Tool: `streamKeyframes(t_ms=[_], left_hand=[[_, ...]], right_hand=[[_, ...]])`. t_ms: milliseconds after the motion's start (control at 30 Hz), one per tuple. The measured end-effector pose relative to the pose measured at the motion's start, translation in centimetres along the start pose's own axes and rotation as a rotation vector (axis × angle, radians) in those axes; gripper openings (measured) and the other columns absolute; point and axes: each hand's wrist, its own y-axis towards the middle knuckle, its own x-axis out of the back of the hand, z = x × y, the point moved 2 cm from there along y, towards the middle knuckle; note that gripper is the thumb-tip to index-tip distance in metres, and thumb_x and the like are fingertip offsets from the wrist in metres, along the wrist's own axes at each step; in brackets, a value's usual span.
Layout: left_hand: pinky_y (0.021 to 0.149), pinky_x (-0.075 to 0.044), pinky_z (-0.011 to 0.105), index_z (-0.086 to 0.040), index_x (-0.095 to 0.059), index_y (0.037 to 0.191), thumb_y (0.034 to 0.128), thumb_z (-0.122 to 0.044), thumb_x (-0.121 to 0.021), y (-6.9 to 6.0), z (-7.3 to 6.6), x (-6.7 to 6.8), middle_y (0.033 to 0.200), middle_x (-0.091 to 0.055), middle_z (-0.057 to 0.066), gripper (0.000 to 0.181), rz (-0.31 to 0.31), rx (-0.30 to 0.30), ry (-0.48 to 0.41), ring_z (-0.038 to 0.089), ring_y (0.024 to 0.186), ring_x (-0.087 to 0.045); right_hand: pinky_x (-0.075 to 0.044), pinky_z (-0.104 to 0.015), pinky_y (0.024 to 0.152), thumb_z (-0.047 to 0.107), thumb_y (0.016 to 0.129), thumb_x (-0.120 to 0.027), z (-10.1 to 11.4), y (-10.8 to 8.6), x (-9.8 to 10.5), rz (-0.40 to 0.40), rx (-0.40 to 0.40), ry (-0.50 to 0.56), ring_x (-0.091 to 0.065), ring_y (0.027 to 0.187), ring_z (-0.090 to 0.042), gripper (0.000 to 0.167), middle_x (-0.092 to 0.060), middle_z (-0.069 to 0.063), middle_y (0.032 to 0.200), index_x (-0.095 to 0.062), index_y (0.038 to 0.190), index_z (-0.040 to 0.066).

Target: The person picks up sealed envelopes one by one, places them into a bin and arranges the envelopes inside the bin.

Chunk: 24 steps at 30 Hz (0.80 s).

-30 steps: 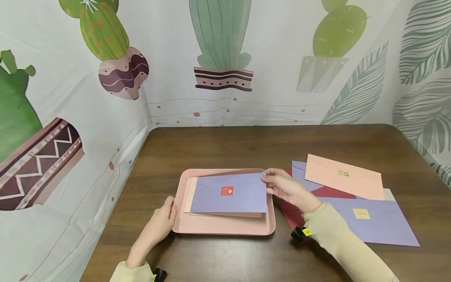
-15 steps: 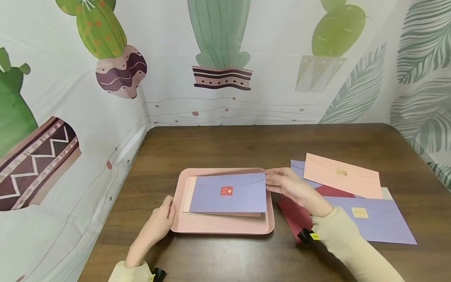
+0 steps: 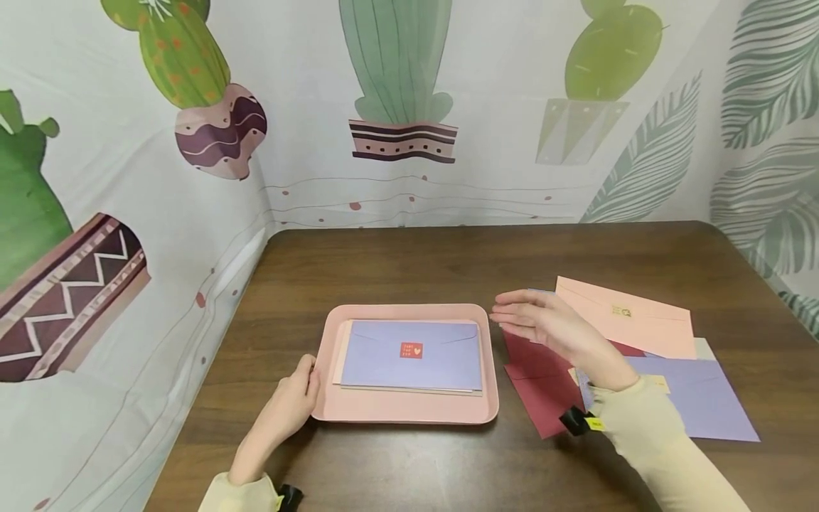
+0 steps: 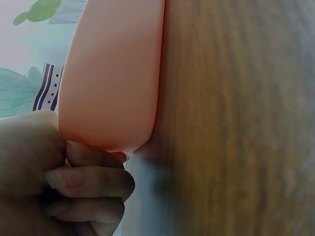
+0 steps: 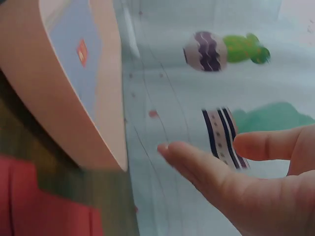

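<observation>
A pink tray (image 3: 409, 412) lies on the table with a small stack of envelopes in it. On top is a lavender envelope (image 3: 384, 363) with a red sticker; pale edges show beneath it. My left hand (image 3: 293, 398) grips the tray's left edge; in the left wrist view its fingers curl at the tray's side wall (image 4: 113, 73). My right hand (image 3: 550, 323) hovers just right of the tray, fingers straight and holding nothing. Below and beside it lies a loose pile with a pink envelope (image 3: 646, 323), a dark red envelope (image 3: 540, 398) and a larger lavender envelope (image 3: 716, 405).
The brown wooden table (image 3: 409, 263) reaches back to a white cloth (image 3: 499, 192) printed with cacti and leaves. The loose pile takes up the table's right side. A grey-white corner (image 3: 704, 348) sticks out from under the pile.
My right hand has let go of the lavender envelope and drawn back to the right. That envelope has dropped flat onto the stack in the tray. My left hand has stayed on the tray.
</observation>
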Motion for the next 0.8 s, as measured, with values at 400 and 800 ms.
streamKeyframes(t_ms=[400, 800], left_hand=[[0.056, -0.040, 0.032, -0.007, -0.046, 0.101, 0.1008, -0.011, -0.042, 0.1, 0.2, 0.0, 0.066, -0.042, 0.003, 0.006, -0.007, -0.005, -0.009, 0.020, 0.063, -0.049], [0.057, -0.040, 0.032, -0.007, -0.046, 0.102, 0.1006, -0.011, -0.042, 0.0, 0.1, -0.1, 0.065, -0.042, 0.002, 0.006, -0.014, -0.011, -0.014, 0.019, 0.065, -0.049]], right_hand=[[-0.054, -0.024, 0.082, 0.007, 0.100, -0.048, -0.4, -3.6, 8.9, -0.147, -0.002, -0.001, -0.069, 0.093, -0.008, 0.016, -0.071, 0.004, 0.099, -0.064, 0.104, 0.011], [-0.054, -0.019, 0.076, 0.009, 0.101, -0.046, -2.7, -7.1, 15.6, -0.104, -0.114, -0.394, -0.069, 0.087, -0.005, 0.019, -0.071, 0.009, 0.095, -0.057, 0.112, -0.001]])
